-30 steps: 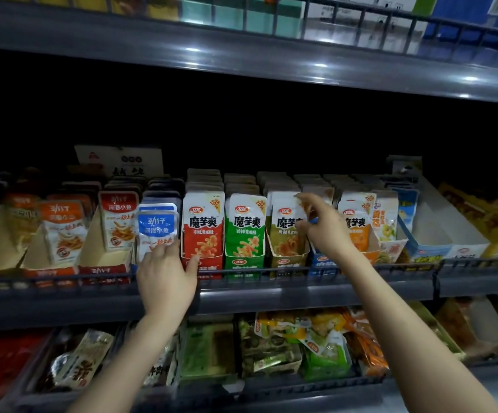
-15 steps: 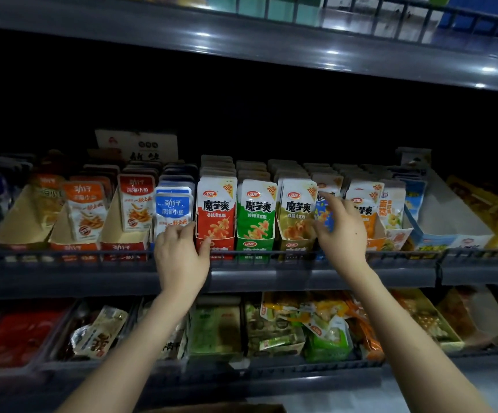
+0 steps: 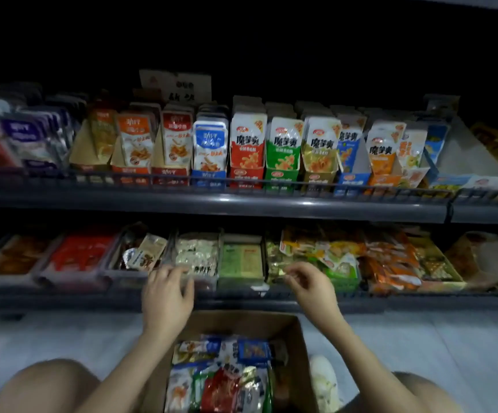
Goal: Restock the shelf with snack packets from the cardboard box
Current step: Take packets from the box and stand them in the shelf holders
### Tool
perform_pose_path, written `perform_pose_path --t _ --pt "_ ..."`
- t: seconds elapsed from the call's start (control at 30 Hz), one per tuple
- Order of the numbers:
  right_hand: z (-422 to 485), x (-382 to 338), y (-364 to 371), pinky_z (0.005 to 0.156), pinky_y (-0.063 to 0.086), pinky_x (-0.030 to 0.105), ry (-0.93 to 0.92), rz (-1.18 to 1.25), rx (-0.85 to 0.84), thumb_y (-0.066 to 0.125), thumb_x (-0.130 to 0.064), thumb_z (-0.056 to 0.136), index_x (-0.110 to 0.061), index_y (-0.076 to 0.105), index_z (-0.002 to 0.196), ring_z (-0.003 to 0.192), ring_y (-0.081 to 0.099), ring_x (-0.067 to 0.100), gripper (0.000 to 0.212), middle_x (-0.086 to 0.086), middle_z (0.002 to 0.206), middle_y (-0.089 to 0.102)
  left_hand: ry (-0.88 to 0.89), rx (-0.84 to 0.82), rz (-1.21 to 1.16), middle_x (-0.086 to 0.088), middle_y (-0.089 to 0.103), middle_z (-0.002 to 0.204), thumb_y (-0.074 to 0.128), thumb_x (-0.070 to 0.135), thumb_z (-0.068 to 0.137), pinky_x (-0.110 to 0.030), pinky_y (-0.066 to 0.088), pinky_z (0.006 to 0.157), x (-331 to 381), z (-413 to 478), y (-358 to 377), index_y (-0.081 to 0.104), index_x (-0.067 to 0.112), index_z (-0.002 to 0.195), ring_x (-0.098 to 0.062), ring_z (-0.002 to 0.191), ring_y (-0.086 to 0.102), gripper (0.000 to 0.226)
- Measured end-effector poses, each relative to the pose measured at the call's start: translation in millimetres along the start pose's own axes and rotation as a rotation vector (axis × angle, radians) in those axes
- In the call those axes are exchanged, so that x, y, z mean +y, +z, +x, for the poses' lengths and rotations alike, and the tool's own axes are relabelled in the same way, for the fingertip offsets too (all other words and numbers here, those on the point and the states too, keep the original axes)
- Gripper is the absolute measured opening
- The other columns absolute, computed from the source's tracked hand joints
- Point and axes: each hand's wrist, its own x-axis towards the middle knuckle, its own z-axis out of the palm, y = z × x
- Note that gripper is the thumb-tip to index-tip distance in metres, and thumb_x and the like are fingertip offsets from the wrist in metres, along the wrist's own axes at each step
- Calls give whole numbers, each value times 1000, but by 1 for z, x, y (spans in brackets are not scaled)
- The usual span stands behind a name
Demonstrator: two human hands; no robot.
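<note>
Left hand [image 3: 167, 289] and right hand [image 3: 311, 286], lowered from grey metal shelf [image 3: 241, 204] to above open brown cardboard box [image 3: 300, 344]; fingers loosely curled, empty; foil snack packets [image 3: 220, 380] likely next

The upper shelf [image 3: 241, 204] carried upright snack packets [image 3: 247, 138] in display cartons [image 3: 246, 175]; the cardboard box [image 3: 241, 323] sat on the pale floor [image 3: 62, 332].
</note>
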Motion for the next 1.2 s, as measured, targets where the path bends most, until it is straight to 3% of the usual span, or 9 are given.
perform_pose_path --t 0.13,0.27,0.47,0.57,0.67,0.83,1.0,1.1,1.2 --pt "-40 31 50 77 50 27 160 -19 -156 64 -21 89 -21 67 101 87 60 8 12 -10 92 63 -60 -96 19 -17 66 85 73 4 75 -42 52 67 -42 -56 11 69 2 89 -37 77 61 15" --pt "-74 60 91 77 49 24 286 -24 -310 65 -23 89 -24 64 100 88 62 10 10 -11 92 62 -109 -167 59 -18 66 76 60 16 73 -40 53 61 -75 -102 30 69 2 82 -38 67 61 18" --pt "-105 105 147 69 48 21 464 24 -455 68 -21 87 -24 61 94 83 63 14 11 -7 89 64 -217 -251 109 -24 64 87 75 1 70 -45 51 67 -105 -138 62 65 -3 94 -42 76 60 26" --pt "-111 120 172 78 51 35 551 46 -482 69 -18 87 -17 61 95 86 64 20 12 -6 83 62 -265 -257 102 -27 63 97 74 3 73 -48 51 74 -115 -145 79 62 -5 106 -45 86 60 37" --pt "-115 139 201 86 53 44 652 85 -475 73 -18 83 -16 61 103 91 66 24 23 -1 90 65 -296 -316 105 -28 62 106 72 9 77 -50 50 78 -125 -152 101 55 -6 122 -46 94 59 50" --pt "-114 168 237 76 49 29 747 -39 -484 73 -25 84 -15 58 120 98 62 21 41 0 109 63 -303 -386 46 -26 58 114 59 24 89 -49 47 84 -133 -166 132 31 -3 143 -43 102 56 67" --pt "-106 193 260 85 55 42 773 -196 -571 79 -32 76 -15 60 115 98 64 23 47 5 110 67 -363 -347 45 -20 57 116 60 23 88 -45 52 79 -129 -170 139 23 4 147 -35 103 57 72" --pt "-105 210 273 95 49 43 765 -278 -589 80 -39 73 -17 57 121 111 55 24 58 4 124 55 -377 -354 56 -20 57 114 59 22 88 -46 54 75 -129 -168 139 25 4 146 -35 100 59 69" --pt "-105 218 281 95 50 45 865 -146 -522 83 -41 68 -18 56 120 112 56 24 63 4 125 53 -392 -366 71 -20 56 116 58 24 89 -47 53 76 -128 -168 140 24 4 146 -36 101 58 69"
